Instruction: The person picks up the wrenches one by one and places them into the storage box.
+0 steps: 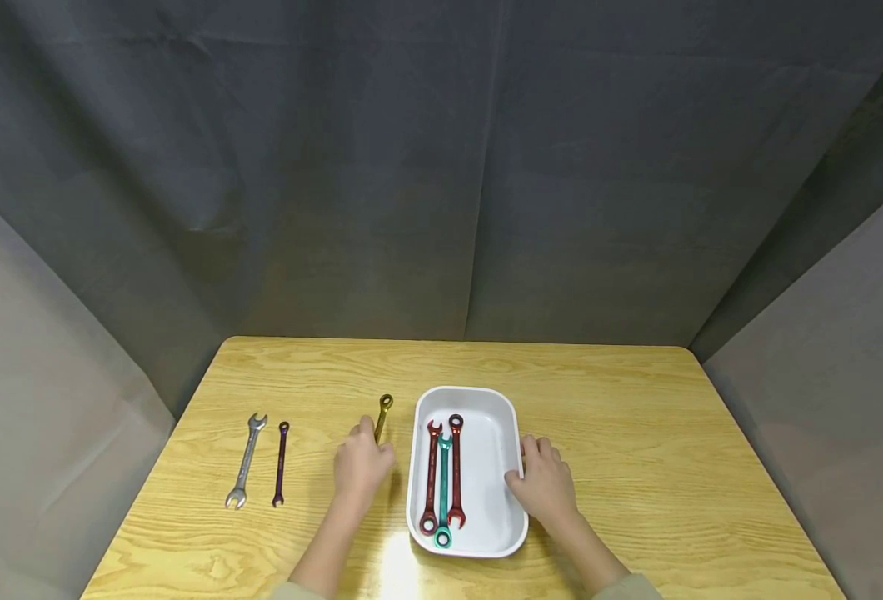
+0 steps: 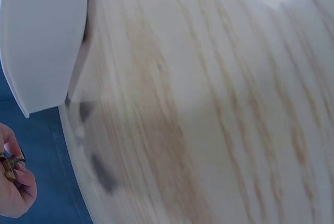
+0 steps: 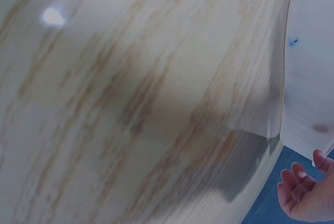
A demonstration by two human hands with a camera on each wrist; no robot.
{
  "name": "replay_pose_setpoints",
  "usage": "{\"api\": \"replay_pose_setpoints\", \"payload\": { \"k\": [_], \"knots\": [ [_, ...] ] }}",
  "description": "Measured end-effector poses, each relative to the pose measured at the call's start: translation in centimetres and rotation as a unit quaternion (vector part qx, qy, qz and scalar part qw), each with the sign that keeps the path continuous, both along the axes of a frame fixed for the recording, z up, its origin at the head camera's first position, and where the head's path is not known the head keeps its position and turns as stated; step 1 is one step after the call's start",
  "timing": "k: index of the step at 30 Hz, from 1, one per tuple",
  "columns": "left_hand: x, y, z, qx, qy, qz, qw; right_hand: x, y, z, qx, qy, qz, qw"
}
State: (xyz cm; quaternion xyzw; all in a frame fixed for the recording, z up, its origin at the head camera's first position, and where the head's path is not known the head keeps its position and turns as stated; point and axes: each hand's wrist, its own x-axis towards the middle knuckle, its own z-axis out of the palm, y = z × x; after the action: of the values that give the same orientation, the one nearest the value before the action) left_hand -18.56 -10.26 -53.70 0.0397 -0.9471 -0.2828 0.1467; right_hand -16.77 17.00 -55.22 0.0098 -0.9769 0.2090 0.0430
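My left hand (image 1: pixel 362 462) grips a gold combination wrench (image 1: pixel 385 410) just left of the white tray (image 1: pixel 515 533), its ring end pointing away from me. In the left wrist view, the fingers (image 2: pixel 27 182) curl round that wrench (image 2: pixel 9 169) beside the tray wall (image 2: pixel 44 41). At the tray's right side, my right hand (image 1: pixel 546 482) rests with its thumb over the rim and its other fingers along the outer wall. Inside the tray lie a red wrench (image 1: pixel 431 475), a teal wrench (image 1: pixel 444 492) and another red wrench (image 1: pixel 456 471), side by side in the left half.
On the left of the wooden table (image 1: pixel 674 450) lie a silver open-end wrench (image 1: pixel 246 461) and a thin purple wrench (image 1: pixel 281 464). A dark grey curtain (image 1: pixel 381 192) hangs behind the table's back edge, with pale panels at both sides.
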Motion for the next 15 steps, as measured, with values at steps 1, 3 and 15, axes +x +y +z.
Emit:
{"api": "replay_pose_setpoints", "payload": {
  "k": [1,3,15],
  "knots": [
    [0.0,0.2,0.1,0.001,0.0,-0.001,1.0,0.0,0.0,0.0,0.0,0.0,0.0,1.0],
    [0.2,0.6,0.4,0.004,-0.001,-0.005,1.0,0.0,0.0,0.0,-0.001,-0.001,-0.001,1.0],
    [0.7,2.7,1.6,-0.014,0.014,-0.027,0.9994,0.0,0.1,-0.1,-0.001,0.0,0.0,1.0]
  ]
}}
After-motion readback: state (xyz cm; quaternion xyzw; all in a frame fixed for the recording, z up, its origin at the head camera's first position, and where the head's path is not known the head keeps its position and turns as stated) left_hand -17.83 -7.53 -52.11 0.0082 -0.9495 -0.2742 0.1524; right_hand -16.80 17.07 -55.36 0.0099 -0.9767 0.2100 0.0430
